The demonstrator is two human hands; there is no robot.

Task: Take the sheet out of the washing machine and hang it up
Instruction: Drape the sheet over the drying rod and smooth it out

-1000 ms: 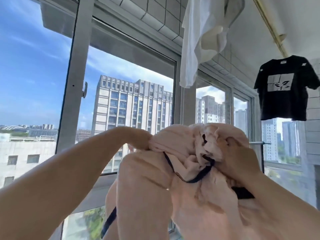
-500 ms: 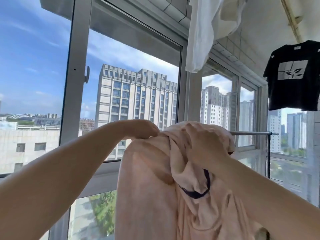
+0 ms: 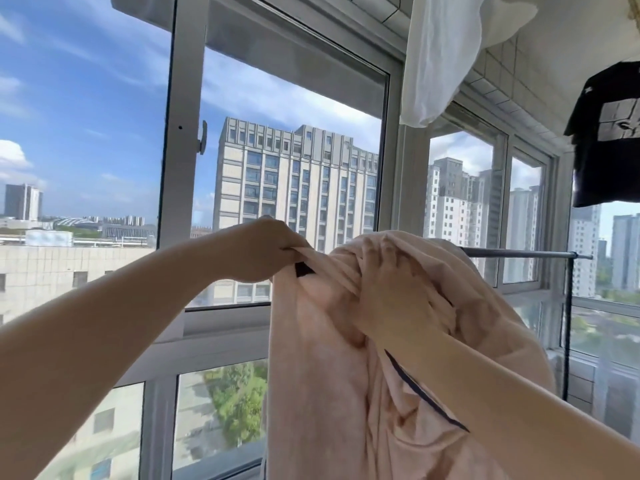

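Observation:
A pale pink sheet (image 3: 322, 375) with dark blue piping hangs in a bunched mass at chest height in front of the windows. My left hand (image 3: 263, 249) pinches its upper left edge and pulls it taut to the left. My right hand (image 3: 391, 289) grips the crumpled folds at the middle of the bundle. The top of the sheet lies at the left end of a horizontal metal rail (image 3: 523, 253); whether it rests over the rail is hidden by the cloth.
The rail's dark upright post (image 3: 567, 327) stands at the right. A white garment (image 3: 446, 53) hangs from above at the top right, and a black printed T-shirt (image 3: 609, 133) hangs at the far right. Grey-framed windows (image 3: 180, 133) run along the balcony.
My left hand has drawn the sheet's edge out to the left, stretching a taut strip. The right hand has shifted its hold lower into the folds. The view has turned slightly left.

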